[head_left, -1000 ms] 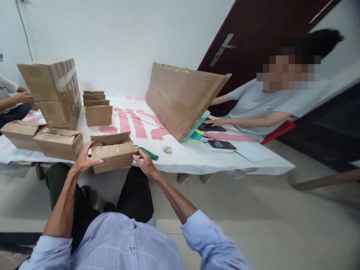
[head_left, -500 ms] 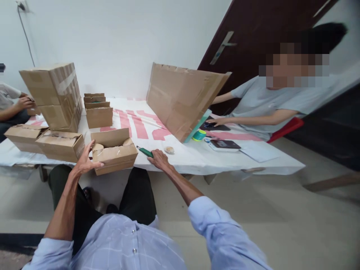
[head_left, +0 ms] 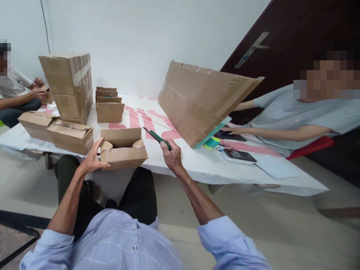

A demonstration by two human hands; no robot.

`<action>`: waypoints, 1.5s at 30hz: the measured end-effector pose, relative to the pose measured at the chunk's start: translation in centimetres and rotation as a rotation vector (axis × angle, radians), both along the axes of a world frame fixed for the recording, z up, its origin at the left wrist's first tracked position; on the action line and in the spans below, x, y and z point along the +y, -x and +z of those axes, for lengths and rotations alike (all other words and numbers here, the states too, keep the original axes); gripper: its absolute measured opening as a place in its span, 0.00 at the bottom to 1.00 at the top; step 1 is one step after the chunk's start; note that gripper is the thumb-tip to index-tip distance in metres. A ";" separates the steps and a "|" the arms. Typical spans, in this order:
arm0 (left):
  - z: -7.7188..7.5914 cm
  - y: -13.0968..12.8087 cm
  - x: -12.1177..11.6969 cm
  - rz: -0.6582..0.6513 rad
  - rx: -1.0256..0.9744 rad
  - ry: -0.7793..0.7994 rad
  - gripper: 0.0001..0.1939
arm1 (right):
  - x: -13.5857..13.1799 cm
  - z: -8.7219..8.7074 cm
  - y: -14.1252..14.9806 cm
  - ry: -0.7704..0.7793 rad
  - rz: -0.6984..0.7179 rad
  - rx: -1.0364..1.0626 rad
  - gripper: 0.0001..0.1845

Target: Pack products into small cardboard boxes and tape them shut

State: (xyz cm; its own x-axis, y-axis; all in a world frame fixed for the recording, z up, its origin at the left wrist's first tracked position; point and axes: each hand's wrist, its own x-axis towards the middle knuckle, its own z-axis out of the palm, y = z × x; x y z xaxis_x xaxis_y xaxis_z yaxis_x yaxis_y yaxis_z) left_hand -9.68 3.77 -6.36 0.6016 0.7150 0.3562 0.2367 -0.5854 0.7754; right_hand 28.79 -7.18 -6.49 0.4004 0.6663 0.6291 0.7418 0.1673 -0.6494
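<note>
A small cardboard box [head_left: 123, 156] with its back flap raised sits at the table's front edge, before my knees. My left hand [head_left: 94, 157] grips its left end, thumb along the front face and fingers behind the corner. What lies inside the box is hard to make out. To the right of it, my right hand [head_left: 172, 155] is closed around the handle of a green utility knife [head_left: 157, 137]. The knife is raised off the table, its blade pointing up and left toward the box's open top without touching it.
Two similar boxes [head_left: 70, 137] stand at the left, before a tall taped carton stack [head_left: 66, 86]. Several open boxes [head_left: 110, 112] line up behind. A large cardboard sheet [head_left: 208, 101] leans mid-table. Green tape [head_left: 212, 142] and a scale-like device [head_left: 239, 155] lie right, near a seated person [head_left: 298, 112].
My right hand let go of the box's right end, moved right to the utility knife on the table, and lifted it. My left hand stayed on the box. The view has shifted rightward.
</note>
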 end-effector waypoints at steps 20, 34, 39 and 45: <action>1.0 -1.2 2.2 0.068 -0.055 0.254 0.45 | 0.6 3.4 3.1 0.154 0.115 -0.104 0.23; 2.5 -0.5 1.7 -0.024 0.164 0.120 0.71 | 1.6 -4.9 -0.2 0.361 -0.273 -0.063 0.23; 2.0 -0.7 2.7 -0.023 0.136 0.114 0.70 | 3.5 2.1 4.1 0.179 0.270 -0.230 0.17; 1.6 -0.9 3.0 -0.004 0.096 0.136 0.69 | 6.8 6.3 8.9 0.614 0.542 -0.608 0.11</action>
State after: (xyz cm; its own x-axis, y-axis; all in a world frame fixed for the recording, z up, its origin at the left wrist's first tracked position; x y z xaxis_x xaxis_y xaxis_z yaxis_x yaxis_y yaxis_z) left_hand -8.81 6.73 -4.78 0.6309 0.7504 0.1969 0.3116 -0.4776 0.8215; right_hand 19.85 -0.39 -0.23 -0.3242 0.9392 0.1135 0.8981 0.3432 -0.2751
